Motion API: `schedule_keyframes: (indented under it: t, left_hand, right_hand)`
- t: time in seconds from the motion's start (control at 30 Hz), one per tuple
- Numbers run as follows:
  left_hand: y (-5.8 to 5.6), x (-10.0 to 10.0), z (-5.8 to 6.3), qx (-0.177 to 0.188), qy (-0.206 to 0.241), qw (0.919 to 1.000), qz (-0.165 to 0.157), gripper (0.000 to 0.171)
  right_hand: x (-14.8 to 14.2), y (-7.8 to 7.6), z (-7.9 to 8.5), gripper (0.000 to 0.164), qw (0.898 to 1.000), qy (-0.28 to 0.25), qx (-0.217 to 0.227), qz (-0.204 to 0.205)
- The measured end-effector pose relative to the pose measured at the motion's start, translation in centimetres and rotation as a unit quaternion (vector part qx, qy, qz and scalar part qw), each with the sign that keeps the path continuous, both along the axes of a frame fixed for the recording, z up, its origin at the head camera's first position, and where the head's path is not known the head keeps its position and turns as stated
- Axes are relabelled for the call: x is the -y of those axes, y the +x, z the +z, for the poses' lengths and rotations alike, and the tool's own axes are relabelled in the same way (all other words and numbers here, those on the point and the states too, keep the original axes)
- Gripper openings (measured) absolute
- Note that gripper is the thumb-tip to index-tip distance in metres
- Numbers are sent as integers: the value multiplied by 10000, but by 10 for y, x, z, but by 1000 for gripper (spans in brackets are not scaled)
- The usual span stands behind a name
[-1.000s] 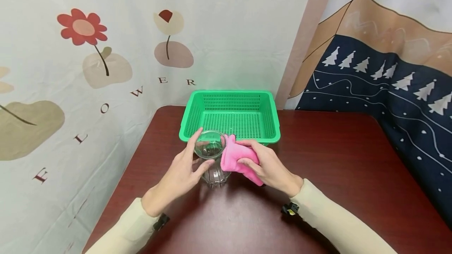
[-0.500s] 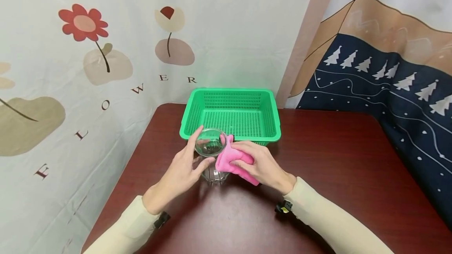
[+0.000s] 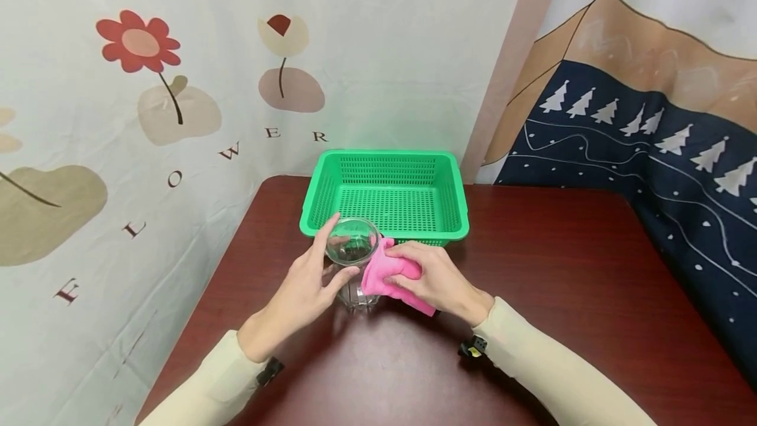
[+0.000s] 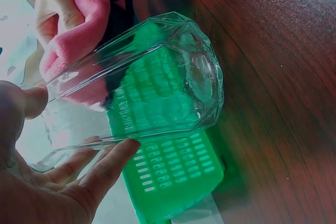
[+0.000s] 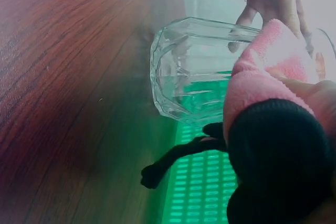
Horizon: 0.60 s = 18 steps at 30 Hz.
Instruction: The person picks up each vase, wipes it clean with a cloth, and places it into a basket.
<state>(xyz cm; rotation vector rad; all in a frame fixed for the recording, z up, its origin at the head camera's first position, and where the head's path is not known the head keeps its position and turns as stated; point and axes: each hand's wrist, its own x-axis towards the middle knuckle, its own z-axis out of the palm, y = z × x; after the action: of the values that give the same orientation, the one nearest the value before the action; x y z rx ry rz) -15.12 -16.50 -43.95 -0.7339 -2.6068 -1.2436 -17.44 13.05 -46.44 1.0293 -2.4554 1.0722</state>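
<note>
The table [image 3: 591, 281] is viewed forward and down from the head; the clear jar [image 4: 152, 80] and green basket [image 4: 170, 182] are shared by both close, sideways-turned wrist views.

- The glass jar [image 4: 152, 85] is clear and faceted, with a round, uncovered mouth turned upward. It is held roughly upright in the left hand [image 3: 301, 284], just in front of the green basket [image 3: 390, 206].
- The pink cloth [image 3: 378, 276] is soft, fuzzy and bunched. It is gripped by the right hand [image 3: 439, 281] and laid against the jar's right side, below the rim.
</note>
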Motion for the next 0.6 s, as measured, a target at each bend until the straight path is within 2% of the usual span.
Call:
schedule_keyframes:
  t: [0.13, 0.6]
  left_hand:
    - [1, 0, 0, -3, -19, 10000, -2, 104]
    - [3, 0, 1, -20, -101, 9999, 43, 104]
  right_hand:
    - [1, 0, -3, 42, 9999, 111, 13, -35]
    - [-1, 0, -7, 38, 9921, 1070, 647, -142]
